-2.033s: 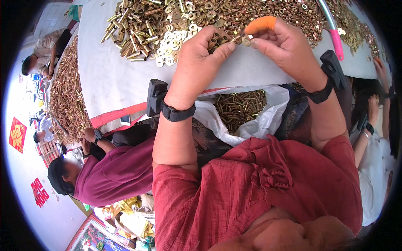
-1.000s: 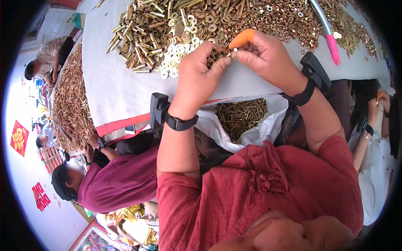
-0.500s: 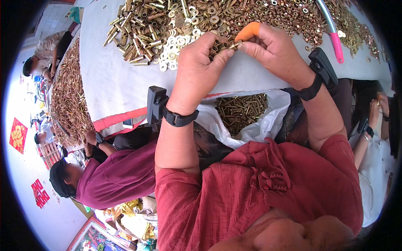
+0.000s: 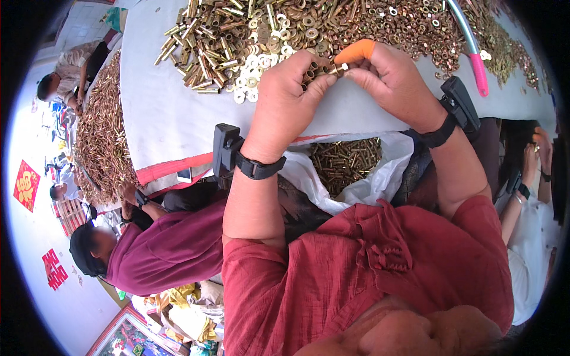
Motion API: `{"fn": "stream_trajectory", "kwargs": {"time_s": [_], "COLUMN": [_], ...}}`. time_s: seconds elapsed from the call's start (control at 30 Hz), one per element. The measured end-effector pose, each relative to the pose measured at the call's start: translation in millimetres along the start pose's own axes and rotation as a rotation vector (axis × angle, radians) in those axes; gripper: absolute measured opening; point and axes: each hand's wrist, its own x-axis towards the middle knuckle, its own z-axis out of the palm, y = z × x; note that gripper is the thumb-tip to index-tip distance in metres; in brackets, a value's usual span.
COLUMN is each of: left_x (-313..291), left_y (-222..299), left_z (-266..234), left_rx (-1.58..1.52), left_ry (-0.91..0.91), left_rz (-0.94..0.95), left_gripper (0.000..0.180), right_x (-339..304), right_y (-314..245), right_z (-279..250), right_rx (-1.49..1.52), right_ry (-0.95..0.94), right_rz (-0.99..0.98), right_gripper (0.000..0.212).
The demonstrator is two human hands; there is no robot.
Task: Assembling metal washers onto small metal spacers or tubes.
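Observation:
My left hand [image 4: 287, 94] is closed around several short brassy metal sleeves [image 4: 310, 74], whose round open ends show between the fingers. Its thumb and forefinger also pinch a thin bolt-like piece, with a small hex nut [image 4: 344, 67] at its right end. Around that nut, the thumb and orange-covered forefinger of my right hand [image 4: 389, 80] are closed. Both hands are above the near edge of the grey-covered table [image 4: 178, 121]. Just beyond them lie loose washers [image 4: 252, 66], a heap of metal sleeves [image 4: 205, 50] and many nuts [image 4: 409, 35].
Below the table edge, a white bag [image 4: 392, 169] holds many assembled fasteners [image 4: 347, 163]. A tool's pink handle [image 4: 478, 76] lies at right, and a phone [image 4: 184, 175] at the left edge. Co-workers sit left and right; another heap of fasteners [image 4: 104, 136] is at left.
The view has shifted slightly. My right thumb and forefinger have opened a little, and the hex nut at the bolt-like piece's end now shows clearly. My left hand keeps its grip.

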Motion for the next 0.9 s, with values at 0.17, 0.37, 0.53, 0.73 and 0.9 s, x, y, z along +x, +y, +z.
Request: {"fn": "stream_trajectory", "kwargs": {"time_s": [0.17,0.37,0.53,0.73,0.9], "left_x": [-1.1,-0.5,1.8,2.6,8.9], "left_y": [3.2,5.6,5.1,2.3,9.6], "left_z": [1.2,-0.7,8.6,16.7,5.2], "left_rx": [0.180,0.007,0.152,-0.079,-0.598], "left_ry": [0.003,-0.048,0.010,0.034,0.372], "left_rz": [0.080,-0.034,0.144,-0.005,-0.377], "left_gripper": [0.012,0.014,0.017,0.015,0.011], "right_x": [-3.0,0.1,-1.8,-5.2,-13.6], "right_y": [4.7,1.1,0.8,-2.5,-26.0], "right_z": [-1.7,-4.5,-9.3,8.8,9.5], "right_rx": [-0.080,-0.170,-0.198,0.468,0.649], "right_ry": [-0.027,-0.006,-0.140,0.121,0.021], "right_rz": [0.001,-0.103,0.097,0.236,0.239], "right_gripper": [0.020,0.018,0.022,0.027,0.039]}}
